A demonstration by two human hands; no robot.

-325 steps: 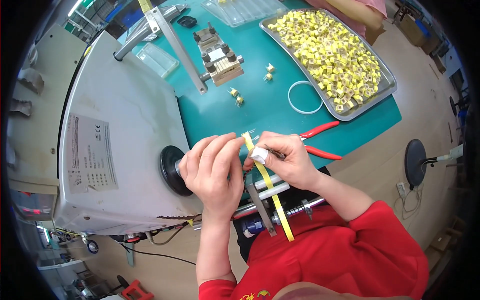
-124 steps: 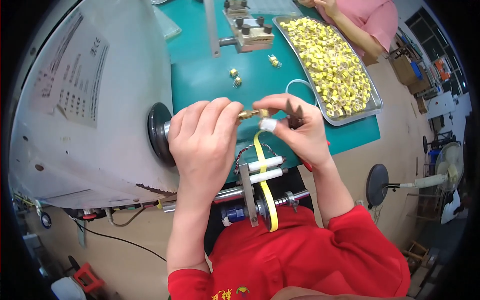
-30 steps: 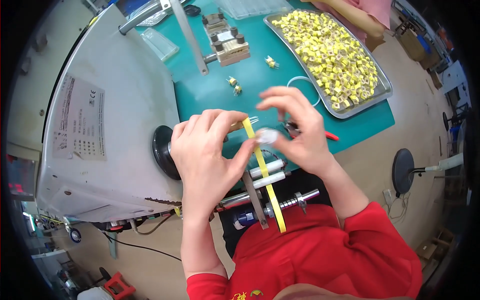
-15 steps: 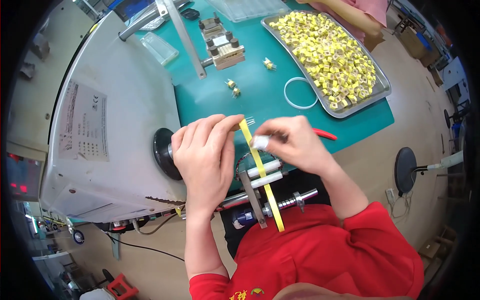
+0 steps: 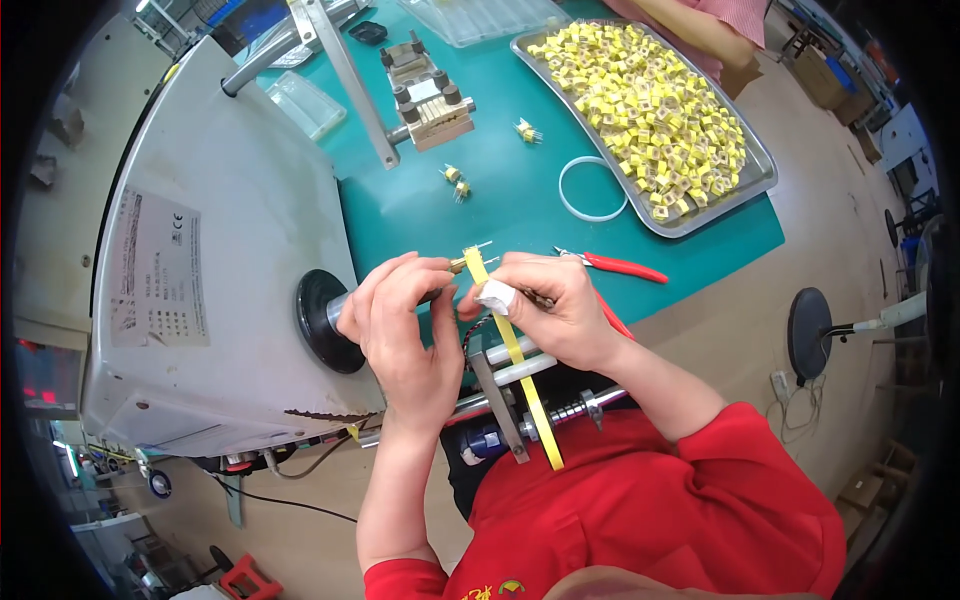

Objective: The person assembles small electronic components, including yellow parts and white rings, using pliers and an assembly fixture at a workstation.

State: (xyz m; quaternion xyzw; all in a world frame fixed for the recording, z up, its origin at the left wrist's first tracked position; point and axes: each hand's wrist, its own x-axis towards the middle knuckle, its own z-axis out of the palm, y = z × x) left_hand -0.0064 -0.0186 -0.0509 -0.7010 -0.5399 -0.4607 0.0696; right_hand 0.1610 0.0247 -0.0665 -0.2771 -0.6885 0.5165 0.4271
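Note:
A small coil bobbin with metal pins [image 5: 462, 265] sits in front of the machine's black hub, with a narrow yellow tape [image 5: 535, 400] running from it toward my lap. My left hand [image 5: 400, 315] is curled beside the hub, its fingertips closed at the bobbin. Just to the right, my right hand [image 5: 560, 310] pinches at the tape close below the bobbin. A white wrap [image 5: 497, 297] shows at its thumb tip. Something dark lies partly hidden within that hand; its kind cannot be made out. Under the hands, the tape passes over two white rollers [image 5: 525, 368].
A large pale machine [image 5: 240, 180] fills the left. Red-handled nippers [image 5: 625, 267] and a white ring [image 5: 590, 215] lie on the green mat [image 5: 400, 220]. Beyond stand a metal tray [image 5: 690, 228] of yellow bobbins, a clamp fixture [image 5: 435, 115] and several loose coils [image 5: 527, 131]. Another person's arm [image 5: 690, 25] is behind.
My right hand has moved left and in closer to the bobbin, nearer my left hand. The bobbin's pins point differently. The nippers, mostly hidden before, now show.

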